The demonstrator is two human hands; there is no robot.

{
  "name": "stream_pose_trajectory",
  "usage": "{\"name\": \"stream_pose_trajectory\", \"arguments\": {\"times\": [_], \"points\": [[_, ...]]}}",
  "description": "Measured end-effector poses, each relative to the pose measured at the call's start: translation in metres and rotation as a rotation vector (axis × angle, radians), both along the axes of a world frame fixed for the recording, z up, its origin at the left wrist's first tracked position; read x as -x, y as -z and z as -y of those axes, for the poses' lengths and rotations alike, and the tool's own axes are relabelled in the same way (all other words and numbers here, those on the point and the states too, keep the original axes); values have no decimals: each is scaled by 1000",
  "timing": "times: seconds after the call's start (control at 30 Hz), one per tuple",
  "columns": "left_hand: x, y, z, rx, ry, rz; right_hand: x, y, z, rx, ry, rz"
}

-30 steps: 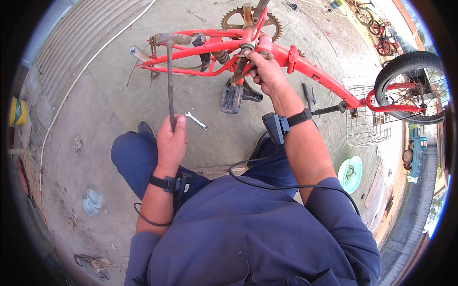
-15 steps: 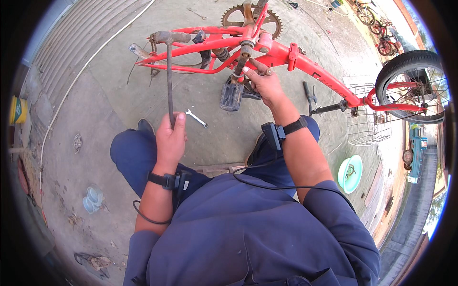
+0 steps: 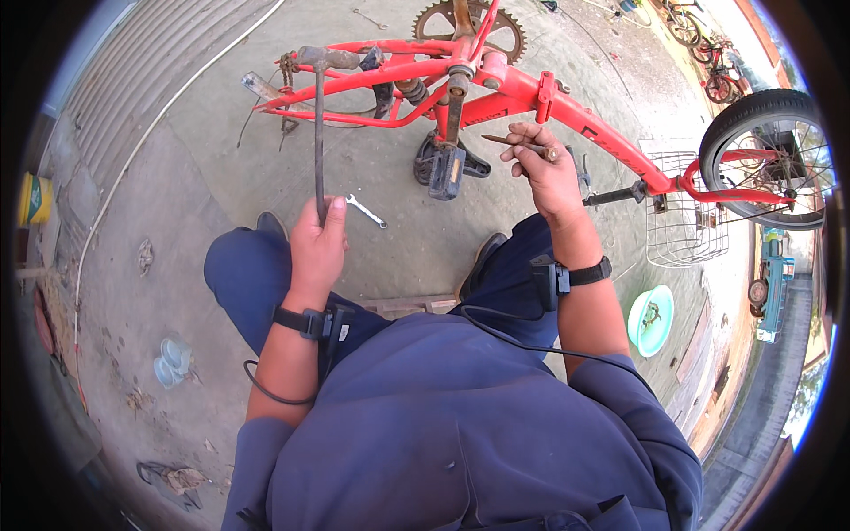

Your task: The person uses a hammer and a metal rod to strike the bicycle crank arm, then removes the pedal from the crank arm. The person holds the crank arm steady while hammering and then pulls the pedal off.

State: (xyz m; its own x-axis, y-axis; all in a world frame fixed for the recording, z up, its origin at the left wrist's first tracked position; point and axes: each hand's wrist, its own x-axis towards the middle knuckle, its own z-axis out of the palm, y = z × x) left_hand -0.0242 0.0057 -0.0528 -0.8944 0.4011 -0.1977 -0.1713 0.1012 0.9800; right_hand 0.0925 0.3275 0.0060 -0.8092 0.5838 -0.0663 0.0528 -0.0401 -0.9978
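Observation:
My left hand (image 3: 320, 230) grips the long shaft of a rusty hammer (image 3: 328, 58), its head upright in front of the red bicycle frame's (image 3: 513, 84) rear section. My right hand (image 3: 542, 164) is closed on a thin, rusty metal punch (image 3: 505, 142), just below the frame's main tube and apart from it. A crank arm (image 3: 455, 115) hangs from the bottom bracket down to a black pedal (image 3: 445, 173). The toothed chainring (image 3: 427, 22) stands behind the frame. A silver wrench (image 3: 366, 212) lies on the concrete between my knees and the frame.
At the right, the front wheel (image 3: 728, 124) and wire basket (image 3: 682, 243) lie with the frame. A mint basin (image 3: 651, 336) holds small dark parts near my right knee. A yellow bucket (image 3: 34, 202) and hose (image 3: 134, 158) are at the left; bicycles (image 3: 713, 84) stand at top right.
My right hand has moved away from the crank, down and to the right, with the punch in it. The hammer in my left hand has shifted slightly.

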Motion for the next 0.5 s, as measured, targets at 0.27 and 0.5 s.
{"name": "stream_pose_trajectory", "arguments": {"times": [0.27, 0.5], "points": [[0, 3, 0, -5, -10, 6, -2, -43, 25, -423, 8, -67], [-1, 5, -1, -44, -29, 68, 30, -72, 77, -1281, -154, -210]]}}
